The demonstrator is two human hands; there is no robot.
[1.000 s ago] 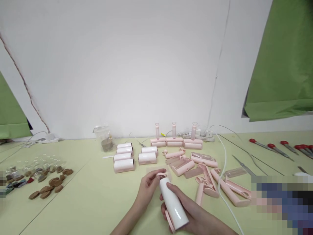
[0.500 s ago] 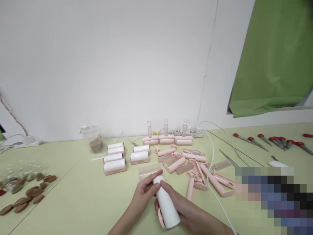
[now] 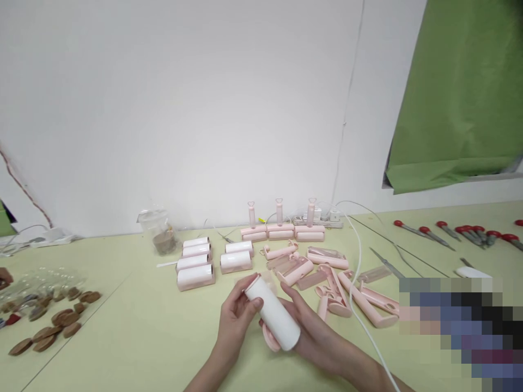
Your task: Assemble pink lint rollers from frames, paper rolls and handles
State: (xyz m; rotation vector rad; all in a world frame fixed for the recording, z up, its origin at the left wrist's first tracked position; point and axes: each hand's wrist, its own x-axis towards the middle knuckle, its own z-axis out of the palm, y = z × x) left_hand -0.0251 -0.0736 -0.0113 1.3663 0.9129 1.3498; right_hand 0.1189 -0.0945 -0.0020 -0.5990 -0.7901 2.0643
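A white lint roller refill is held at a slant in front of me, above the table. My left hand grips its upper end, the thumb on its side. Beneath and beside the refill my right hand curls its fingers, while its thumb stands off the surface. A pink lint roller part shows under the lower end; the rest of it is hidden, so I cannot tell how the two fit together. Just behind my hands lies a clear plastic piece, mostly covered.
Several white rolls lie in rows at left. Three pink lint rollers stand by the wall. Pink parts and a white cable lie at right, near red-handled tools. Brown pieces and a plastic bag are leftward.
The refill has been raised slightly and turned, its upper end shifting left. My right thumb has lifted off it. At the far left edge, part of another hand now shows.
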